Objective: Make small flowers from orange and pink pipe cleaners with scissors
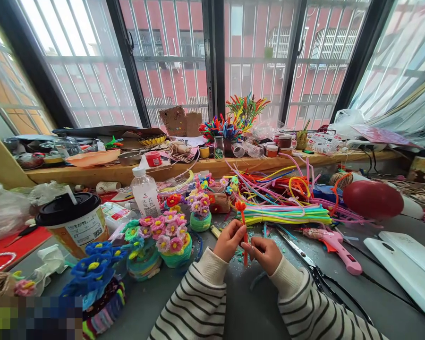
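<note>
The orange fuzzy stem (pixel 243 218) was held upright above the desk (pixel 248 307), between the person's two hands, its long axis close to vertical with the top leaning slightly left. Its flared, petal-like head (pixel 240 206) pointed up, toward the window side, and its lower end pointed down toward the desk. The left hand (pixel 229 241) pinched the stem below the head, thumb and fingers closed on it, the other fingers curled in. The right hand (pixel 267 254) was just beside it, lower down, thumb and fingertips drawn together at the stem's lower part; whether they gripped it or only touched it could not be told. Near the right hand lay open scissors (pixel 306 259) and a pink glue gun (pixel 336 243); beyond both hands lay a bundle of pastel fuzzy stems (pixel 286 214).
</note>
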A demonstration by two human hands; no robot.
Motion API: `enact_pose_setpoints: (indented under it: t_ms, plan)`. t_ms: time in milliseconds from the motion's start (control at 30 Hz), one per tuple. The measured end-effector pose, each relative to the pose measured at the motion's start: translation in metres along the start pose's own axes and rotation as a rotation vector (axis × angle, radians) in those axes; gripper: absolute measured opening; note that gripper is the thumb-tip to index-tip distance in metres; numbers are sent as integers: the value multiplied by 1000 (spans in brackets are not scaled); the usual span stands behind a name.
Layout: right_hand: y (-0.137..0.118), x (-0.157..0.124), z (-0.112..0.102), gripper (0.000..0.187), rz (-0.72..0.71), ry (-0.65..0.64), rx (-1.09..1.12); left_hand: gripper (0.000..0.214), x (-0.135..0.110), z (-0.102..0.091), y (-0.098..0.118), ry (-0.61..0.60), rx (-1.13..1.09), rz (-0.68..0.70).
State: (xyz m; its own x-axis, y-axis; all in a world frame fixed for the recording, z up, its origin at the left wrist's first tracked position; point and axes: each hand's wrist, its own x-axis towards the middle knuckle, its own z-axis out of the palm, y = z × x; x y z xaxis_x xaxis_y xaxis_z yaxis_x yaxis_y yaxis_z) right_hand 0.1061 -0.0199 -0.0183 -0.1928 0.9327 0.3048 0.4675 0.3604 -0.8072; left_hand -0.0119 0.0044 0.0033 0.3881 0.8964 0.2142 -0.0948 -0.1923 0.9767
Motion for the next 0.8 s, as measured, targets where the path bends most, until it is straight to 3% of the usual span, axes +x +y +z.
enact_pose_setpoints:
  t_ms: [167,467,800]
  plan:
    - [-2,-1,-1,46,10,-53,30,24,0,0,1,-34,19,-12]
    - [2,-1,3,43,-11,8,44,24,1,-2,-3,12,42,18]
    - [3,1,2,50,32,-102,288,26,-1,1,3,-9,11,-9]
